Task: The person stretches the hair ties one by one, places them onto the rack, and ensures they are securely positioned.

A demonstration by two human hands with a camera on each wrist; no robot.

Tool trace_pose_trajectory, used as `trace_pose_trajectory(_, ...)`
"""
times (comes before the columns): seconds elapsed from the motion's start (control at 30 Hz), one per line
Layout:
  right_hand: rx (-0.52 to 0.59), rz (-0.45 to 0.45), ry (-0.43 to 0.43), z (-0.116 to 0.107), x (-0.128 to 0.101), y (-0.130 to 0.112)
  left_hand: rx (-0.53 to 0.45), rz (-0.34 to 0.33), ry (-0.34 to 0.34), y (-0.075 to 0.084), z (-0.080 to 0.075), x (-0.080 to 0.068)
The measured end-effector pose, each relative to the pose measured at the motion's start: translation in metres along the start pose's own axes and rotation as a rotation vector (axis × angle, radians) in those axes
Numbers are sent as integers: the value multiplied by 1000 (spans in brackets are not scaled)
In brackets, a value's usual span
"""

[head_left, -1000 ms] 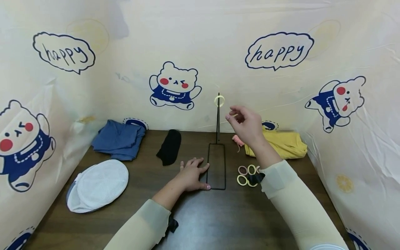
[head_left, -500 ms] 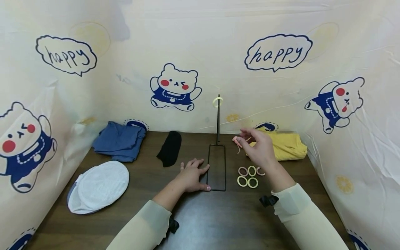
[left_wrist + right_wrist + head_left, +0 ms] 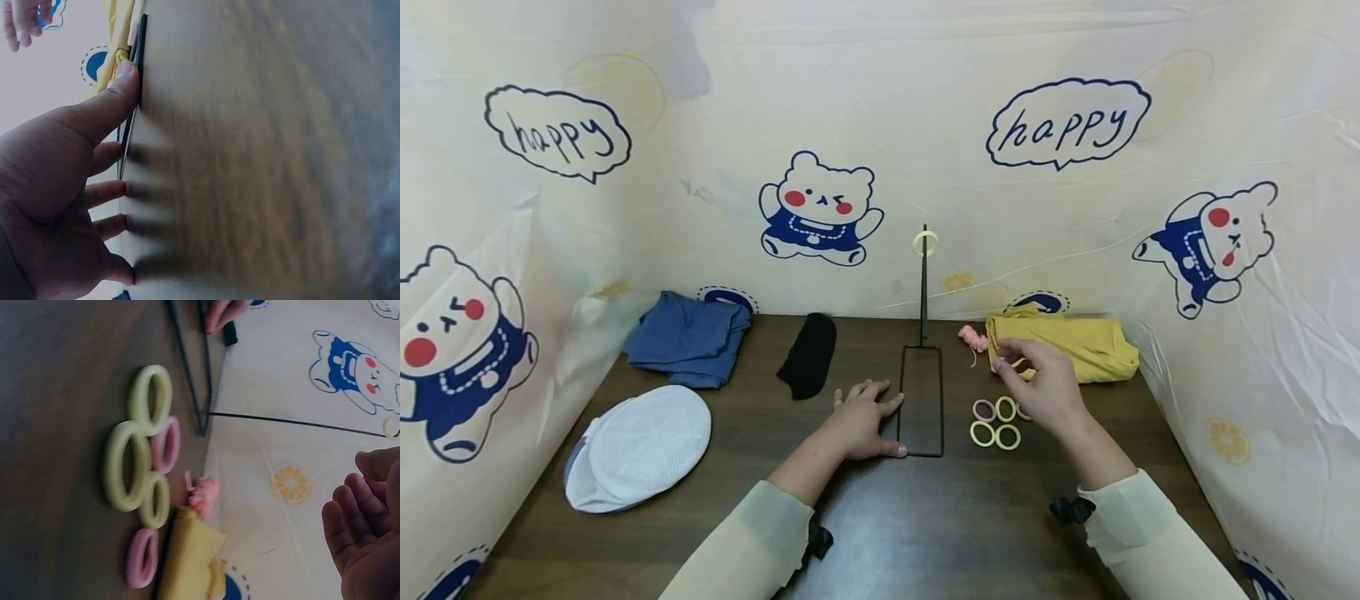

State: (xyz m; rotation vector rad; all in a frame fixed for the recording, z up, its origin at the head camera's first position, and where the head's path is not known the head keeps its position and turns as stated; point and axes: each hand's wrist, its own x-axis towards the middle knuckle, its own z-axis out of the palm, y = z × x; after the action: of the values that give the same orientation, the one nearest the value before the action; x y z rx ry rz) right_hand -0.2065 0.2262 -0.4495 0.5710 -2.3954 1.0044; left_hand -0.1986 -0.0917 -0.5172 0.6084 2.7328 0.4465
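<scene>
A black wire stand (image 3: 922, 292) has a flat rectangular base on the table and an upright pole, with one pale yellow ring (image 3: 916, 242) hanging near its top. My left hand (image 3: 859, 423) rests beside the base with fingers spread; its thumb (image 3: 126, 70) presses on the base wire. Holding nothing, my right hand (image 3: 1047, 385) hovers with loosely bent fingers above the right side of a cluster of yellow rings (image 3: 982, 434) and pink rings (image 3: 167, 444). The hand partly hides one pink ring in the head view.
Behind the right hand lie a folded yellow cloth (image 3: 1075, 343) and a pink yarn bundle (image 3: 973, 338). To the left are a black sock-like cloth (image 3: 809, 358), a folded blue cloth (image 3: 688, 340) and a white mesh cap (image 3: 643, 446). A printed curtain (image 3: 955, 100) encloses the table.
My right hand has moved away from the pole's top, down and to the right, to above the rings. The left hand and the ring on the pole stay about where they were.
</scene>
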Motion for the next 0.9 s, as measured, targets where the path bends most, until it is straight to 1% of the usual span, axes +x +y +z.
trace_pose_trajectory(0.13, -33, 27, -58, -4, -12, 7, 4, 0, 1, 1, -1, -1)
trace_pose_trajectory(0.37, -125, 69, -184, -11, -27, 25, 1, -2, 3, 1, -1, -1)
trace_pose_trajectory(0.6, -148, 98, -273, -17, -36, 49, 14, 8, 9, 1, 0, -1)
trace_pose_trajectory(0.9, -178, 186, -462, -21, -42, 71, 20, 10, 15, 0, 1, -1)
